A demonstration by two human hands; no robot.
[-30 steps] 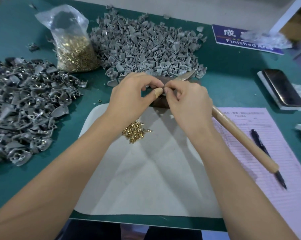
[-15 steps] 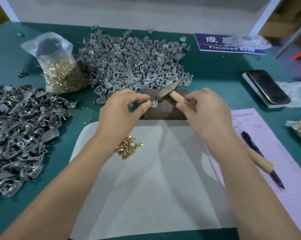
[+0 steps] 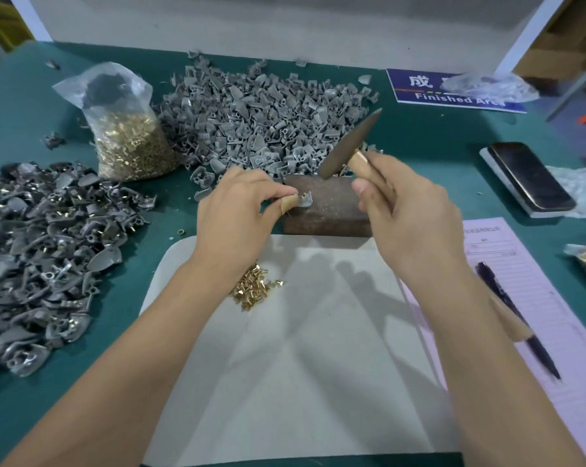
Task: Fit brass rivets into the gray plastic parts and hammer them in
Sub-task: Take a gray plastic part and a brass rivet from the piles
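- Raised since a moment ago, my right hand (image 3: pixel 409 210) grips the wooden-handled steel hammer (image 3: pixel 350 146) for striking.
- My left hand (image 3: pixel 234 210) pinches the small gray plastic part (image 3: pixel 305 201), brass rivet up, steady on the brown block (image 3: pixel 328 210).

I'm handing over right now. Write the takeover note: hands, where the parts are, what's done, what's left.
Left hand pinches a gray part, rivet fitted, on the brown block.
Right hand grips the hammer, head raised above the block.
Loose rivets lie on the white mat; bagged rivets far left.
Unriveted parts pile behind the block; riveted pile at left.
Left: strike this rivet, then repeat.
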